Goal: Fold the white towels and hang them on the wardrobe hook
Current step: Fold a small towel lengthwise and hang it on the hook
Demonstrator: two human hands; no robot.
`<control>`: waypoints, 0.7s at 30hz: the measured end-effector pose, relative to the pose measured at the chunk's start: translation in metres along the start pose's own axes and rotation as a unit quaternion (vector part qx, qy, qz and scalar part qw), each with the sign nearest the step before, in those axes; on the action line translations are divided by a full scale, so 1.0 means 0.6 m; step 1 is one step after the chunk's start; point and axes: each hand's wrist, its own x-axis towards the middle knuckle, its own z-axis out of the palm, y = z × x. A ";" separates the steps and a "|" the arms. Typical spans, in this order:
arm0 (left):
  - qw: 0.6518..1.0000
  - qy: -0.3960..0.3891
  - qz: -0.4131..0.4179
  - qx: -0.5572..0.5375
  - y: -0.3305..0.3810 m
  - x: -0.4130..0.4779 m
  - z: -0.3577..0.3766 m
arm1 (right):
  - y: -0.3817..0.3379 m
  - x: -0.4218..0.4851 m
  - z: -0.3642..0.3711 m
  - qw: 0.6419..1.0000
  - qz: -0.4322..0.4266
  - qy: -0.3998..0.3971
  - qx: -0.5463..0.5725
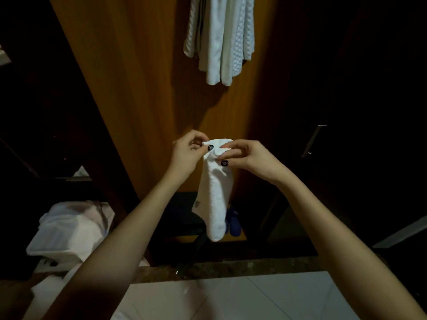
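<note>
Currently both hands pinch the top edge of a narrow folded white towel [216, 192]: left hand [187, 153] and right hand [245, 158] are just beside each other, thumb and fingers closed on cloth. The towel hangs free in front of the wooden wardrobe panel [138, 88], well below the hung towels [221, 38]; the hook is out of frame. Likely light, soft and floppy, with no stiffness, so the fold slips unless gripped at the top fold, both layers together. Low left sits a whitish tub or bag [69, 232] holding pale cloth, possibly more towels; too dim to tell.
</note>
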 end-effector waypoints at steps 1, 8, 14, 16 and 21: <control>0.999 -0.008 -0.011 -0.036 0.003 0.003 -0.001 | -0.008 -0.001 -0.001 1.000 -0.010 0.009 -0.027; 0.983 -0.064 -0.020 -0.170 0.023 0.010 -0.006 | -0.036 0.002 0.001 0.962 -0.090 0.127 -0.224; 0.978 -0.090 -0.008 -0.188 0.029 0.012 -0.016 | -0.045 0.021 -0.003 0.944 -0.095 0.144 -0.280; 0.977 -0.096 -0.008 -0.191 0.031 0.016 -0.019 | -0.049 0.030 0.000 0.940 -0.099 0.172 -0.277; 0.977 -0.074 -0.014 -0.202 0.032 0.032 -0.027 | -0.045 0.042 -0.006 0.961 -0.083 0.144 -0.219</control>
